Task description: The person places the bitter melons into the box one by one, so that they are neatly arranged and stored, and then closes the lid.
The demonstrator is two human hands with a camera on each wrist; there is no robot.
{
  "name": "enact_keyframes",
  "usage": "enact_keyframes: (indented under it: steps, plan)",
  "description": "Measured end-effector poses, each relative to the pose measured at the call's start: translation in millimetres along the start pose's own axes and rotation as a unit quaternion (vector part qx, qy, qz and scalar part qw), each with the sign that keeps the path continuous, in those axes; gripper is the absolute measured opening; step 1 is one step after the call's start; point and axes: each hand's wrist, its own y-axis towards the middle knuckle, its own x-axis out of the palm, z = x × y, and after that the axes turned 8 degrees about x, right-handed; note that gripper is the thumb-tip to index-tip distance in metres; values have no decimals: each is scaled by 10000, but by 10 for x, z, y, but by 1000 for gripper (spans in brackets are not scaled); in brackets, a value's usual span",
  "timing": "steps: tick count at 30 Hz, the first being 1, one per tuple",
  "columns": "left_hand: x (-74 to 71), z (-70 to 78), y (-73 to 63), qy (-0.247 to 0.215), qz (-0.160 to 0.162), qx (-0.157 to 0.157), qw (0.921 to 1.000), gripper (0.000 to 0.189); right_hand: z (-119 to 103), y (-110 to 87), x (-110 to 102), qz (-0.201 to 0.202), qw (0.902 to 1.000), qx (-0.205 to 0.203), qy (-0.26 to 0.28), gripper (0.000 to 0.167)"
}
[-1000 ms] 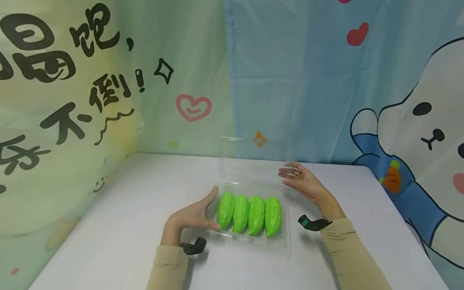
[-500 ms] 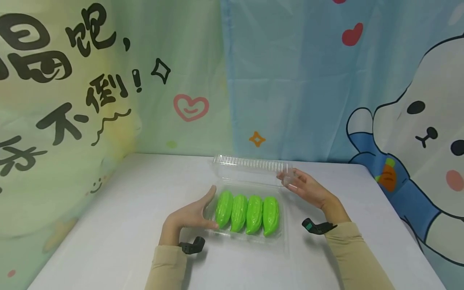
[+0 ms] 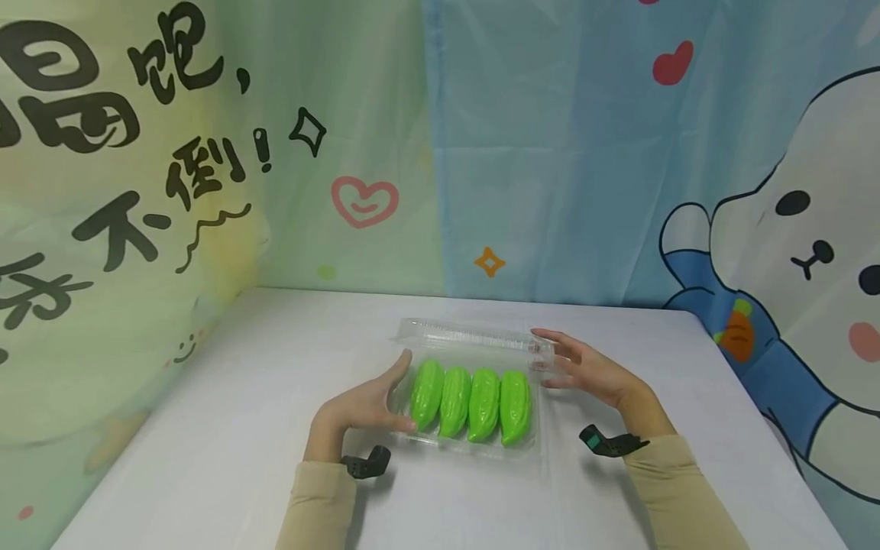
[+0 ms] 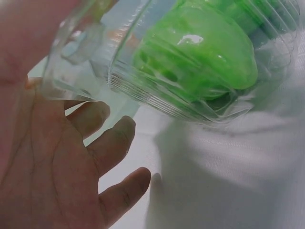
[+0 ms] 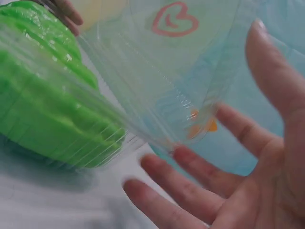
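A clear plastic clamshell box stands on the white table. Inside its base lie several glossy, bumpy green pieces shaped like bitter gourds, side by side. The hinged lid leans up at the back, tilted. My left hand holds the box's left end between thumb and forefinger; in the left wrist view its other fingers spread out below the rim. My right hand is at the lid's right corner with fingers spread; in the right wrist view one fingertip touches the lid's edge.
The white tabletop stretches around the box. A printed curtain hangs right behind the table's back edge, and another patterned cloth rises along the left side. A dark camera is strapped on each wrist.
The lid has swung from upright down toward the front. My right hand has followed it slightly downward and its fingers have spread. The left hand keeps its place at the box.
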Motion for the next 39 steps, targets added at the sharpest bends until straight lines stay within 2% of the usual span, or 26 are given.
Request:
enact_keyframes:
  steps: [7, 11, 16, 20, 22, 24, 26, 28, 30, 34, 39]
  plan:
    - [-2, -1, -3, 60, 30, -36, 10000, 121, -1, -83, 30, -1, 9976, 648, 225, 65]
    - [5, 7, -6, -70, 68, -97, 9999, 122, 1, -113, 66, -9, 9961, 865, 150, 68]
    - [-1, 17, -11, -284, 101, -4, 9995, 123, 11, -152, 124, 118, 9976, 678, -31, 69]
    - [-3, -14, -10, -737, 156, 54, 9971, 98, 33, -178, 165, 235, 9985, 492, -78, 67]
    - [1, -30, 0, -1184, 247, 17, 9927, 79, 48, -187, 176, 319, 9985, 438, -73, 67]
    - [7, -36, 11, -1716, 406, -103, 9843, 63, 63, -195, 184, 397, 9984, 395, -75, 66]
    - [9, -42, 23, -2206, 611, -222, 9732, 55, 74, -190, 192, 452, 9983, 367, -87, 65]
    - [14, -54, 45, -2486, 794, -343, 9647, 57, 78, -189, 202, 492, 9981, 338, -123, 64]
    - [21, -69, 63, -2527, 954, -405, 9620, 59, 80, -186, 213, 544, 9978, 330, -176, 64]
    - [38, -95, 106, -2212, 1218, -480, 9664, 53, 84, -186, 229, 656, 9971, 323, -231, 64]
    - [67, -87, 148, -1979, 1531, -508, 9669, 52, 112, -170, 231, 750, 9964, 266, -298, 66]
